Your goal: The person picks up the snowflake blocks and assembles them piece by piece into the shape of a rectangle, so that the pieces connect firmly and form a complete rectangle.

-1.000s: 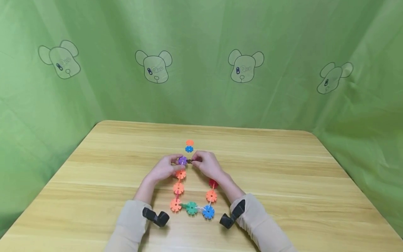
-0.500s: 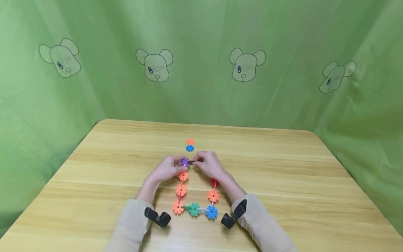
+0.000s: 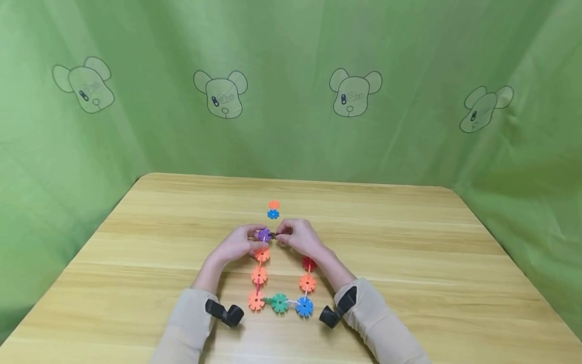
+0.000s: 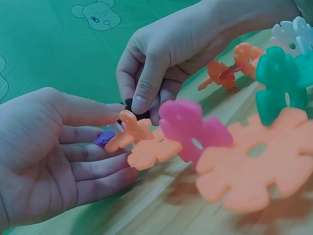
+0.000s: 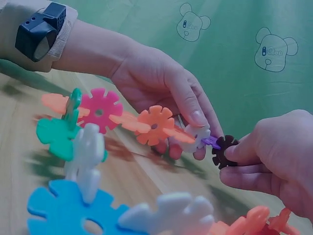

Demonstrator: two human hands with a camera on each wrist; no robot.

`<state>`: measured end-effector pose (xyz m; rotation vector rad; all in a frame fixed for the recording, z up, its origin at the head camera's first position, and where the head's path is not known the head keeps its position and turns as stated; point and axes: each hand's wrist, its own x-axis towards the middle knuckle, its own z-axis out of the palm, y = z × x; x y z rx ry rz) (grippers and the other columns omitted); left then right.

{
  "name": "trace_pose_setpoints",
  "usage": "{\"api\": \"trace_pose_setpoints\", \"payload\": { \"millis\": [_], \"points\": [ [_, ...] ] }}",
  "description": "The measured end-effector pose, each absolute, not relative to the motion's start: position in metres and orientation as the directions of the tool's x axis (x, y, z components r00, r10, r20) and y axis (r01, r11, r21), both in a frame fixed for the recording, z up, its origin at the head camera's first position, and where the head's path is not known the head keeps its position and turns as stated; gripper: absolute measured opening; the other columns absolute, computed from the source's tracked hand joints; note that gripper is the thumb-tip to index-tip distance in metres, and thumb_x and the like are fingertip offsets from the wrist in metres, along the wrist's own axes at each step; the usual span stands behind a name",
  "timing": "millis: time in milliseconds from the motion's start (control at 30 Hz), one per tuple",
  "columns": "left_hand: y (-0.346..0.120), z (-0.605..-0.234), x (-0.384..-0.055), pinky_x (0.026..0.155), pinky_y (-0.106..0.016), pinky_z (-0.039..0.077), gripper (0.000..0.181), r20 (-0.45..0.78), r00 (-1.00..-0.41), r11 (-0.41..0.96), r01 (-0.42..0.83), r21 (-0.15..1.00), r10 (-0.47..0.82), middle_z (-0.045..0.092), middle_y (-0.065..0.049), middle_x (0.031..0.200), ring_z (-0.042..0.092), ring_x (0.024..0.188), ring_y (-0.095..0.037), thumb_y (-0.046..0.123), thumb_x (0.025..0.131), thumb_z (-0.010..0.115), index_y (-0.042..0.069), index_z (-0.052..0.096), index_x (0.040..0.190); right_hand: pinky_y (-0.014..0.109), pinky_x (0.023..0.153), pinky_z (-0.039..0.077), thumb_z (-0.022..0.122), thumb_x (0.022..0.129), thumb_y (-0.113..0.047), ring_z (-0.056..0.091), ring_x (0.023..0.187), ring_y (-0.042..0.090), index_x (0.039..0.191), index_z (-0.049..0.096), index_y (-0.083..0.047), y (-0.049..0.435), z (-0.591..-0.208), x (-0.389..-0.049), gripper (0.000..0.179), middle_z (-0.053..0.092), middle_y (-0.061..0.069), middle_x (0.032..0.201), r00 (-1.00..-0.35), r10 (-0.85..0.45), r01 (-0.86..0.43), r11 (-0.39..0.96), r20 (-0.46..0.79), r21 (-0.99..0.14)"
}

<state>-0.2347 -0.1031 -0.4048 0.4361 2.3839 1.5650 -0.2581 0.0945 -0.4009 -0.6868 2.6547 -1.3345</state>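
Notched snowflake discs are linked into an open chain of several colours. My left hand (image 3: 237, 243) holds the chain's far left end at the purple snowflake disc (image 3: 264, 234), with thumb and fingers on either side. A white disc (image 5: 193, 138) sits under its thumb in the right wrist view. Thumb and fingers of my right hand (image 3: 300, 237) pinch a dark brown snowflake disc (image 5: 223, 152), its edge meeting the purple one. Orange discs (image 3: 259, 275) run down the left side, to a green disc (image 3: 280, 303) and a blue disc (image 3: 304, 307) at the front.
Behind the hands, a loose orange disc (image 3: 274, 205) and a loose blue disc (image 3: 273, 214) lie on the wooden table (image 3: 391, 222). The chain's right side ends at a red disc (image 3: 309, 264) partly under the right wrist. A green curtain (image 3: 291, 141) hangs behind.
The chain's held end shifts slightly right and back left along with the left hand. Both hands keep their hold; the purple and dark brown discs stay together.
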Motion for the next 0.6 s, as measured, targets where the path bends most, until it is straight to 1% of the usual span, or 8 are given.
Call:
{"api": "trace_pose_setpoints", "payload": {
  "millis": [67, 200, 267, 367, 467, 600],
  "points": [
    [-0.104, -0.404, -0.234, 0.065, -0.035, 0.051, 0.061, -0.048, -0.919, 0.378, 0.113, 0.919, 0.39, 0.058, -0.017, 0.103, 0.056, 0.067, -0.018, 0.011, 0.083, 0.066, -0.009, 0.04, 0.133, 0.025, 0.061, 0.049, 0.065, 0.083, -0.002, 0.059, 0.069, 0.013, 0.086, 0.067, -0.003, 0.095, -0.4, -0.258, 0.003, 0.064, 0.002, 0.078, -0.89, -0.442, -0.363, 0.528, 0.116, -0.768],
    [-0.104, -0.406, -0.234, 0.066, -0.04, 0.052, 0.061, -0.048, -0.912, 0.366, 0.115, 0.923, 0.408, 0.058, -0.02, 0.103, 0.057, 0.068, -0.019, 0.009, 0.083, 0.065, -0.012, 0.037, 0.133, 0.028, 0.071, 0.049, 0.067, 0.083, -0.004, 0.058, 0.075, 0.013, 0.088, 0.068, -0.006, 0.098, -0.398, -0.259, 0.006, 0.064, 0.001, 0.081, -0.872, -0.475, -0.398, 0.551, 0.116, -0.734],
    [-0.104, -0.407, -0.234, 0.066, -0.037, 0.052, 0.062, -0.052, -0.911, 0.367, 0.113, 0.924, 0.41, 0.058, -0.018, 0.103, 0.057, 0.068, -0.018, 0.011, 0.082, 0.066, -0.01, 0.039, 0.133, 0.028, 0.075, 0.049, 0.067, 0.082, -0.006, 0.058, 0.078, 0.013, 0.092, 0.068, -0.005, 0.1, -0.397, -0.26, 0.01, 0.065, 0.001, 0.083, -0.866, -0.49, -0.401, 0.557, 0.101, -0.727],
    [-0.104, -0.409, -0.234, 0.065, -0.033, 0.052, 0.062, -0.063, -0.914, 0.368, 0.099, 0.924, 0.402, 0.059, -0.016, 0.101, 0.058, 0.068, -0.018, 0.013, 0.081, 0.069, -0.007, 0.041, 0.133, 0.03, 0.078, 0.049, 0.067, 0.082, -0.008, 0.06, 0.081, 0.015, 0.1, 0.067, -0.001, 0.105, -0.395, -0.264, 0.018, 0.065, 0.003, 0.086, -0.851, -0.519, -0.402, 0.545, 0.08, -0.736],
    [-0.106, -0.409, -0.234, 0.065, -0.032, 0.052, 0.063, -0.076, -0.916, 0.37, 0.082, 0.925, 0.393, 0.058, -0.016, 0.101, 0.058, 0.068, -0.018, 0.015, 0.08, 0.07, -0.005, 0.043, 0.133, 0.031, 0.081, 0.049, 0.067, 0.084, -0.01, 0.06, 0.085, 0.016, 0.106, 0.065, 0.002, 0.11, -0.392, -0.27, 0.025, 0.066, 0.004, 0.091, -0.848, -0.526, -0.394, 0.54, 0.068, -0.744],
    [-0.109, -0.409, -0.236, 0.065, -0.032, 0.052, 0.063, -0.086, -0.92, 0.364, 0.064, 0.929, 0.383, 0.058, -0.016, 0.101, 0.058, 0.069, -0.019, 0.015, 0.079, 0.07, -0.005, 0.043, 0.132, 0.031, 0.082, 0.048, 0.065, 0.085, -0.012, 0.059, 0.088, 0.018, 0.111, 0.062, 0.002, 0.113, -0.387, -0.282, 0.029, 0.065, 0.006, 0.094, -0.871, -0.489, -0.353, 0.558, 0.046, -0.751]
  ]
}}
